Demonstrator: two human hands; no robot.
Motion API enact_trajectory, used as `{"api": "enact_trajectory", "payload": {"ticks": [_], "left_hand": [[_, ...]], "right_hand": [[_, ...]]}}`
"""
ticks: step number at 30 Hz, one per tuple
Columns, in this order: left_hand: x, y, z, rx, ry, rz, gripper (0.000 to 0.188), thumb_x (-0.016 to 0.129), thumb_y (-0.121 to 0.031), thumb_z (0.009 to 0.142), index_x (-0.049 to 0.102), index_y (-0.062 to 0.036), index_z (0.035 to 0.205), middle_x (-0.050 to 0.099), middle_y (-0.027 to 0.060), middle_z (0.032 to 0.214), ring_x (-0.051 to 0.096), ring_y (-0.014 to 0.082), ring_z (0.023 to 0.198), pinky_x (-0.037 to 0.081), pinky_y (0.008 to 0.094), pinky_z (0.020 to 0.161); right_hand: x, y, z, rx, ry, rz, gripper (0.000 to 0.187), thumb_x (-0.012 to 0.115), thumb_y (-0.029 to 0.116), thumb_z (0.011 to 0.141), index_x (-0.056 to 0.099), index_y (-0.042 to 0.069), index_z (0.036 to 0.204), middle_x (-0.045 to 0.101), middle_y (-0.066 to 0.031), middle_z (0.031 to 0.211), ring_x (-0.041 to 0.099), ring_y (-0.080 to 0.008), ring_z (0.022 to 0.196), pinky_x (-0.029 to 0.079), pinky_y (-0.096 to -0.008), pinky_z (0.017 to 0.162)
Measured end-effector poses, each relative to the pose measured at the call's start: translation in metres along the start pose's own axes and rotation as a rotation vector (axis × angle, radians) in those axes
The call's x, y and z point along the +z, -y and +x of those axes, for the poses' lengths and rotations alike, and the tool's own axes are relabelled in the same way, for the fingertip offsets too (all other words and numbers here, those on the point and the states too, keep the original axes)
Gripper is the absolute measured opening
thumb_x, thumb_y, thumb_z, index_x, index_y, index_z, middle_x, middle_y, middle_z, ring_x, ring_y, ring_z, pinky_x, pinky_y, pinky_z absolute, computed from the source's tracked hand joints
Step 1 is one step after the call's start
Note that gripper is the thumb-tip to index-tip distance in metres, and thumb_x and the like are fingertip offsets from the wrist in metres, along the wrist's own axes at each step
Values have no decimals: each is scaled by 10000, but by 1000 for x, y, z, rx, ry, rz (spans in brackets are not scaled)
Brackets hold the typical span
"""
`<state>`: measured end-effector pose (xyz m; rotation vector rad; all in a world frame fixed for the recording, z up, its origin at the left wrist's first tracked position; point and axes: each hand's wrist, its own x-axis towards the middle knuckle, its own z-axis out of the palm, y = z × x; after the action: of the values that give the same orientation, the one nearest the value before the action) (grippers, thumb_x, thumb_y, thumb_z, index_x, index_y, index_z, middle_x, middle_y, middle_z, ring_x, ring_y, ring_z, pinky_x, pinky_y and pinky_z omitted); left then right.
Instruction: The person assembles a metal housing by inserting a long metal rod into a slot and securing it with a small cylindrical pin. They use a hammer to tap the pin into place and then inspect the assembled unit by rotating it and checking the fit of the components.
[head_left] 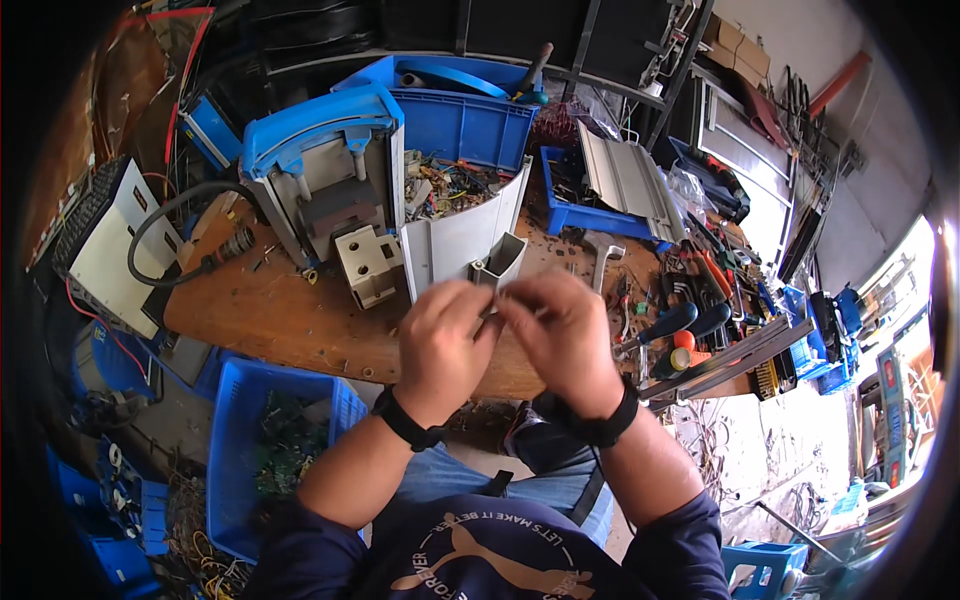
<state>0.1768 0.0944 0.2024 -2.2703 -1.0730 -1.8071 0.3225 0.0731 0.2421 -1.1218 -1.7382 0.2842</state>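
My left hand (443,345) and my right hand (562,335) meet over the front edge of the wooden bench (290,322). The fingertips of both are pinched close together. Whatever lies between them is too small or too hidden to make out. Just beyond my fingers stands a grey rectangular metal tube (505,258), its hollow end facing up. Behind the tube rises a curved light-grey panel (450,250). To the left of my left hand sits a cream block with round holes (369,265).
A blue-topped machine (320,130) stands at the back left, near a bin of mixed scrap (450,188). Wrenches, screwdrivers and pliers crowd the bench's right side, including an open-ended wrench (603,258). A blue crate (225,470) with green circuit boards stands below left.
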Motion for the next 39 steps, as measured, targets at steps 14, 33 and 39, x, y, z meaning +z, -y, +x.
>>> {"api": "enact_trajectory", "payload": {"ticks": [14,33,39], "left_hand": [[43,18,-12,-520,-242,-130,256,772,-37,746,694,-8,989,639,83,733,544,139,551,465,272,542],[57,17,0,-505,-242,-30,139,709,-95,805,667,-8,905,653,133,759,637,303,655,497,389,592],[60,18,-6,-446,-254,-9,129,719,-93,799,666,-18,889,663,143,758,644,308,652,503,381,591]], "right_hand": [[10,-12,65,188,161,-43,201,670,154,815,702,-19,911,697,-187,813,691,-318,755,537,-366,703],[18,-19,61,125,66,-87,207,678,179,817,706,-3,911,692,-180,791,686,-323,742,534,-375,691],[19,-29,52,94,31,-31,189,665,154,846,663,-21,917,683,-191,787,681,-332,745,527,-378,676]]}}
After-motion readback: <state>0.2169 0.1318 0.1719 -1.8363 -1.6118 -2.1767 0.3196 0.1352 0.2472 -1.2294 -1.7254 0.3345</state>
